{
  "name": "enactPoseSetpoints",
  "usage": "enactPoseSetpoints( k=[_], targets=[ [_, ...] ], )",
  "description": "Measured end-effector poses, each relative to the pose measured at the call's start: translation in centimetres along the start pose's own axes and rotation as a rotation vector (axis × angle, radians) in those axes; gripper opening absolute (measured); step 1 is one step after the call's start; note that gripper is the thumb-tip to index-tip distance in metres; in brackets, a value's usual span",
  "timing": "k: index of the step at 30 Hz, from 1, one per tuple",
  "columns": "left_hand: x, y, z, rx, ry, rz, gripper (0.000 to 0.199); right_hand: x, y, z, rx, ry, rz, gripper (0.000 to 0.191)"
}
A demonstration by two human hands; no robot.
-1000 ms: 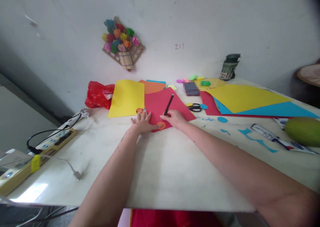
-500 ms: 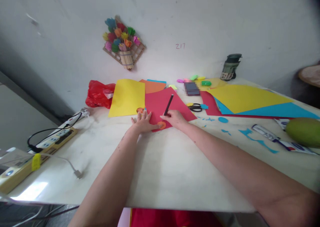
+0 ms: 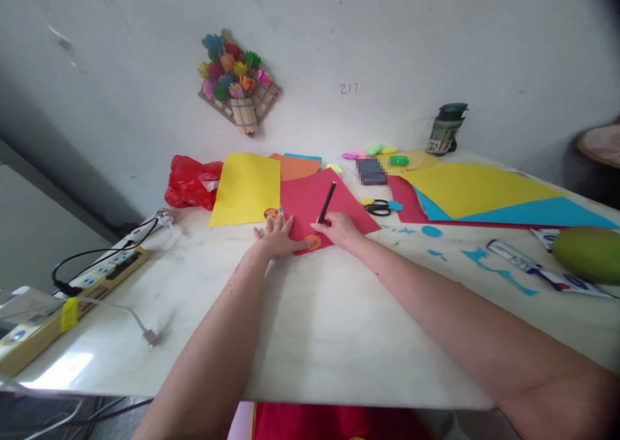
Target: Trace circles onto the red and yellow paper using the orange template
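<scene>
Head view: left hand [image 3: 275, 241] spread, thumb touching an orange paper circle [image 3: 315, 242]; right hand [image 3: 341, 231] grips a black pen [image 3: 327, 201] just beyond it.

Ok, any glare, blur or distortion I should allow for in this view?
Head view: bright glare on the table at lower left; corners dark at the right; wide-angle stretch toward the edges; phone pixelated; pen fairly clear, its tip hard to make out.

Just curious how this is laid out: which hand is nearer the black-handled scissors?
The right hand, to the left of the scissors and nearer the person, holding a slim dark pen. The left hand is farther left, its thumb on a round orange piece.
</scene>
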State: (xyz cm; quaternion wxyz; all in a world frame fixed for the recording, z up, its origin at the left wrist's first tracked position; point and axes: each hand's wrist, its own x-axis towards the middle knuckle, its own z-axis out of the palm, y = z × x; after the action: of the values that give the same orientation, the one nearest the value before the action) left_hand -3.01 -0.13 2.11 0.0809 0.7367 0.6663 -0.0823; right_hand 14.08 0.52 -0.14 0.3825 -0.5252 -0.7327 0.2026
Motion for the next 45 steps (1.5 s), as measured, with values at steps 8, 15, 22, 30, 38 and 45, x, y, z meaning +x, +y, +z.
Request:
enactPoseSetpoints(
  k=[8, 15, 22, 30, 38, 45],
  targets=[
    [0.08, -0.07, 0.07, 0.000, 0.002, 0.007, 0.087, -0.06, -0.07, -0.10, 0.015, 0.005, 0.016, 0.026],
    [0.22, -0.18, 0.16, 0.000, 0.007, 0.010, 0.087, -0.09, -0.22, -0.19, 0.015, 0.005, 0.036, 0.024],
    [0.45, -0.22, 0.35, 0.009, 0.010, -0.002, 0.087, -0.20, -0.52, -0.43, 0.009, 0.014, 0.032, 0.022],
    [0.78, -0.48, 0.67, 0.010, 0.020, 0.006, 0.086, -0.27, -0.41, -0.41, 0.011, 0.023, 0.016, 0.021],
    [0.63, -0.35, 0.46, 0.008, 0.013, 0.015, 0.086, -0.42, -0.64, -0.65, 0.006, 0.027, 0.025, 0.020],
    [0.73, -0.36, 0.59, 0.016, 0.017, 0.009, 0.085, -0.46, -0.75, -0.73, 0.006, 0.029, 0.023, 0.019]
  ],
)
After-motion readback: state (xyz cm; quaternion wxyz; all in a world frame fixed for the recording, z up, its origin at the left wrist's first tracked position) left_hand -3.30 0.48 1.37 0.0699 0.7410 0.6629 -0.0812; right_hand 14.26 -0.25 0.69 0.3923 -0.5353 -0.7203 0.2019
